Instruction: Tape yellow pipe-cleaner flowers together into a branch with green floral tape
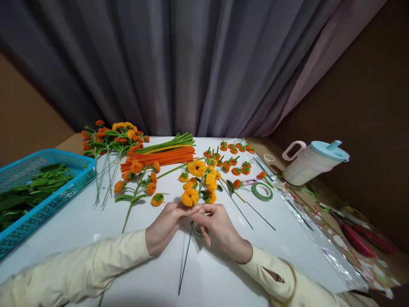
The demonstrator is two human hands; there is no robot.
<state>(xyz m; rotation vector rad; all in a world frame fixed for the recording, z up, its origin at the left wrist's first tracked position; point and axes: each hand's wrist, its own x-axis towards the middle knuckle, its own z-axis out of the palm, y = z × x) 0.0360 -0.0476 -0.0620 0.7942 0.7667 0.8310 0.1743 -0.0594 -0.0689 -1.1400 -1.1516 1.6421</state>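
Both my hands meet at the middle of the white table, pinching one stem. My left hand (164,224) is closed on the stem just under the blooms. Fingers of my right hand (220,226) press on the same stem from the other side. Above them stands a spray of fuzzy yellow-orange pipe-cleaner flowers (197,169), and its dark green wire (185,258) sticks out below toward me. A ring of tape (197,229) is partly hidden beneath my right hand. Left of my hands lies an orange flower stem (131,203) with green leaves.
A blue basket (47,192) of green leaves stands at left. Behind are orange pipe cleaners (162,155), green ones (175,141) and finished flowers (108,136). Small orange flowers (236,170), green tape (262,192), a tumbler (315,160) and red-handled pliers (358,241) are at right.
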